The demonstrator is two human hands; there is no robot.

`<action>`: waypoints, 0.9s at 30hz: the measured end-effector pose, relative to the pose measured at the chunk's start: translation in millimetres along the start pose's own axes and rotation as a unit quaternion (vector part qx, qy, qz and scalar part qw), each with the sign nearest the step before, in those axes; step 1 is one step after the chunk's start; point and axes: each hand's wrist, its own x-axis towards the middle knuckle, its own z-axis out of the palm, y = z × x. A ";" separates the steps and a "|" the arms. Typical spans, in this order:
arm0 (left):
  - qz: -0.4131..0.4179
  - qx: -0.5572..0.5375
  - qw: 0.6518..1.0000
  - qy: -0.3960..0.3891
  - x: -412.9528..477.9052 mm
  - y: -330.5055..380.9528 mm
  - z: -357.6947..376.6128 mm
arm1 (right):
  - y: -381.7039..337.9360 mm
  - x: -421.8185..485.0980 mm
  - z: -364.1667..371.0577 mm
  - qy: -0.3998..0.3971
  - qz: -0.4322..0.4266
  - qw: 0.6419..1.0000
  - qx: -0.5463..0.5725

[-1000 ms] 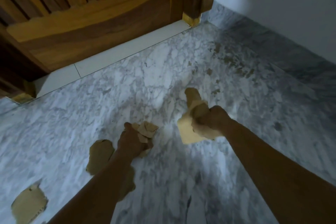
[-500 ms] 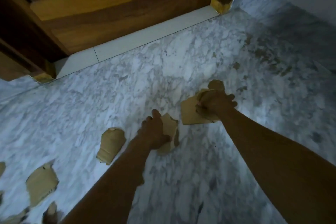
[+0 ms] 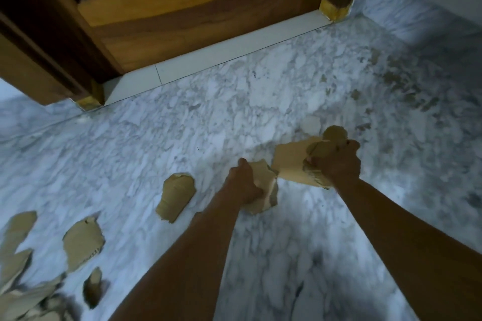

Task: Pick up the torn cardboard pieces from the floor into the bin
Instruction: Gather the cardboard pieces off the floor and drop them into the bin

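Your left hand (image 3: 242, 186) is curled round one torn cardboard piece (image 3: 264, 187); whether that piece touches the marble floor (image 3: 182, 138) cannot be told. Your right hand (image 3: 337, 164), at two o'clock from the left, is clenched tight on a cardboard bundle (image 3: 290, 161) of several scraps pressed together. A loose scrap (image 3: 177, 195) lies flat at nine o'clock of your left hand. At eight o'clock lie a larger scrap (image 3: 82, 242) and a scrap heap (image 3: 23, 302). The wooden door (image 3: 195, 15) stands at twelve o'clock.
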 end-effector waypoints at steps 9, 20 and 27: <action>0.007 0.022 0.999 0.026 -52.6 -96.2 -96.8 | 4.8 -74.1 -1.3 -0.294 -0.079 0.950 0.070; 0.023 0.126 0.992 -0.007 -46.9 -150.4 -102.1 | -38.3 -191.2 144.6 -0.305 -0.365 0.785 -0.397; 0.047 0.128 0.990 0.029 -41.4 -160.2 -81.5 | -30.6 -194.6 157.8 -0.266 -0.336 0.793 -0.432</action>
